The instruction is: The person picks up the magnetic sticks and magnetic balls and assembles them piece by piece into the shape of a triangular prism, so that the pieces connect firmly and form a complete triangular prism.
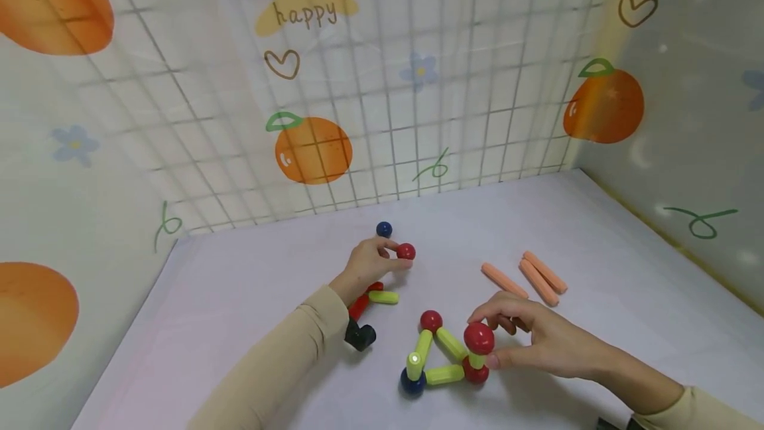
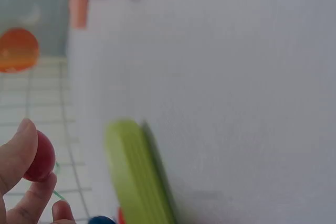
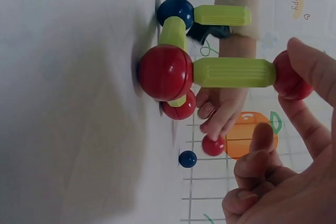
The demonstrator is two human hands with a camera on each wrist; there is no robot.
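Observation:
In the head view my left hand (image 1: 365, 265) pinches a red ball (image 1: 406, 252) between thumb and fingers, off to the left beyond the frame. My right hand (image 1: 546, 340) holds another red ball (image 1: 479, 338) by thumb and finger, clearly seen in the right wrist view. That ball caps an upright yellow-green rod (image 3: 234, 72), which rises from a red corner ball (image 3: 166, 73). Three flat-lying rods join this corner to a far red ball (image 1: 431, 321) and a blue ball (image 1: 413, 383), making a triangle. From the blue ball stands a second upright rod (image 1: 414, 365), its top bare.
Three orange rods (image 1: 504, 280) lie to the right beyond my right hand. A loose blue ball (image 1: 384, 229) sits past my left hand. Near my left cuff are a red rod (image 1: 359, 308), a yellow-green rod (image 1: 384, 297) and a dark device (image 1: 361, 336). A patterned curtain (image 1: 382, 105) stands behind the table.

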